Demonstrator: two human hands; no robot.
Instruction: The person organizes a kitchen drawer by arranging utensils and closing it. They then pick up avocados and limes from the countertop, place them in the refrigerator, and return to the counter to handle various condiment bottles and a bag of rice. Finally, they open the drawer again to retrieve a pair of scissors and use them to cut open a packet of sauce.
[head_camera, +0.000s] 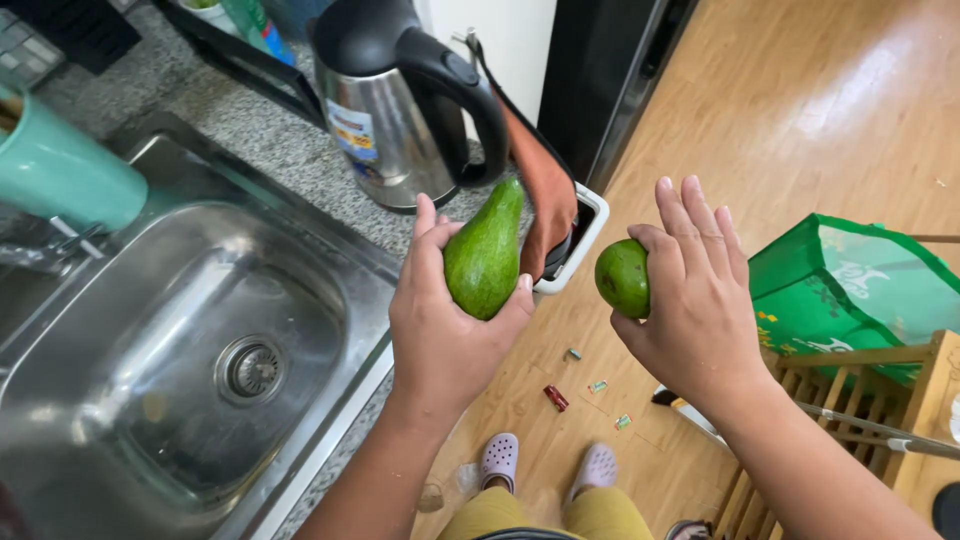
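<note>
My left hand (445, 330) grips a long, pear-shaped green avocado (485, 255), held upright just past the counter's edge. My right hand (695, 300) holds a smaller, rounder green avocado (622, 278) against its palm and thumb, with the fingers stretched upward. The two fruits are apart, about a hand's width between them, above the wooden floor.
A steel sink (120, 400) fills the left, set in a speckled counter (270, 140). A steel kettle (390, 110) with a black handle stands behind my left hand. A teal cup (60, 165), a green bag (850, 285), a wooden rack (850, 400) and small floor scraps (556, 398) are around.
</note>
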